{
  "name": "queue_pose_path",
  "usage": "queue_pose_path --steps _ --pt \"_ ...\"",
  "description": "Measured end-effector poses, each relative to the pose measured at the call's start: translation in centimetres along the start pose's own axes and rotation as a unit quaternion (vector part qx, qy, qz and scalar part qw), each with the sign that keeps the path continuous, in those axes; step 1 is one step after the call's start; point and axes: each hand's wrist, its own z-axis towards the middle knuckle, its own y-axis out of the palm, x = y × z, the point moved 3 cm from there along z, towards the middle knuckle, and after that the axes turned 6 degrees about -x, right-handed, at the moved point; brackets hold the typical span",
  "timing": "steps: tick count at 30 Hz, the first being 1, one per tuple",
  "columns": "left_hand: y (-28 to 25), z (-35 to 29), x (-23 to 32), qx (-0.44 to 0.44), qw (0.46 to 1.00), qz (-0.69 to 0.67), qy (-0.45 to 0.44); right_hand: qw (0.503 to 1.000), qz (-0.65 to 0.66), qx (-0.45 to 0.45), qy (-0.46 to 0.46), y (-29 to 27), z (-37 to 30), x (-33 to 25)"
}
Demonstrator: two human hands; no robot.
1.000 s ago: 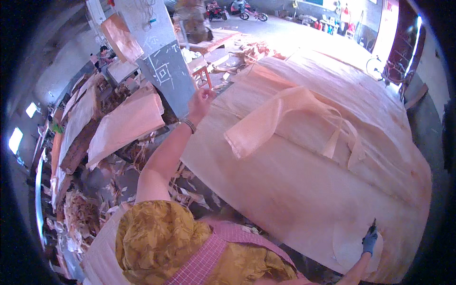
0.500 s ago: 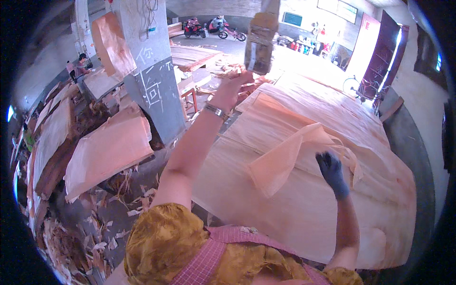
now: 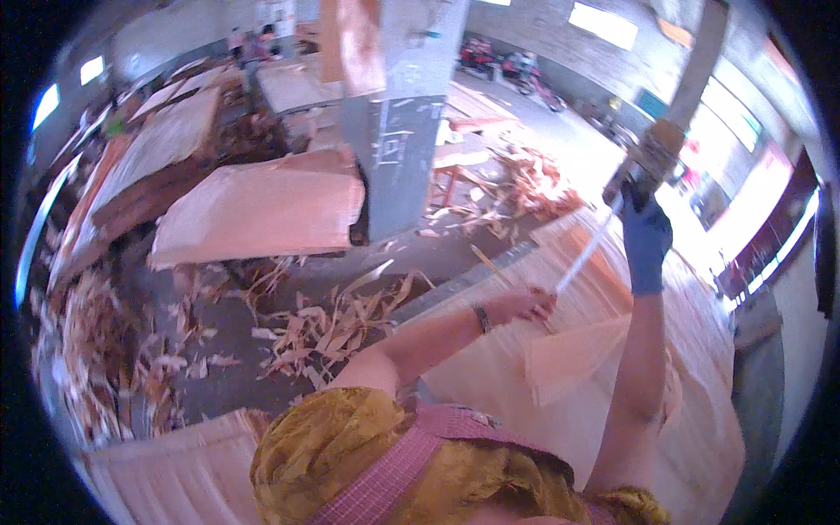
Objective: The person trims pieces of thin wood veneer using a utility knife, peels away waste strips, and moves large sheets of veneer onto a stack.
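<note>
A brown, block-like tape holder [image 3: 656,150] hangs on a pale post above the work surface. From its lower end a narrow white strip [image 3: 588,254], which looks like tape, runs taut down to my bare left hand [image 3: 525,304], whose fingers are closed on its end. My right hand [image 3: 646,241], in a grey-blue glove with dark fingertips, reaches up and has its fingers closed at the holder's lower end. Beneath both hands spreads a wide stack of thin wood veneer sheets [image 3: 472,350]. A loose veneer piece [image 3: 569,359] lies on top, partly behind my right forearm.
A grey pillar [image 3: 402,166] stands ahead to the left, beside a propped stack of veneer [image 3: 262,210]. Veneer scraps [image 3: 328,328] litter the floor on my left. Further stacks [image 3: 166,153] and people are at the far left; parked bikes [image 3: 525,74] stand at the back.
My left hand has come down from the hanging holder with the white strip drawn out. My right hand has risen from the veneer to the holder. The view has turned left.
</note>
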Motion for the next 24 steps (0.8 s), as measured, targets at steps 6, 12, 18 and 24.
queue_pose_path --steps 6,12,18,24 --pt "2.1 -4.6 -12.3 -0.138 0.983 -0.067 -0.105 0.811 0.554 0.043 0.181 5.4 -1.1 1.1" --pt "-1.7 -10.5 -18.0 -0.061 0.908 -0.306 -0.281 0.766 0.606 0.029 0.212 6.9 -7.0 -0.1" --pt "-10.6 -11.1 -21.3 0.083 0.930 -0.197 -0.299 0.751 0.602 0.006 0.272 4.3 -14.1 -1.8" --pt "-17.8 -11.7 -18.8 0.139 0.943 -0.015 -0.303 0.753 0.580 -0.096 0.296 0.8 -18.3 -4.2"
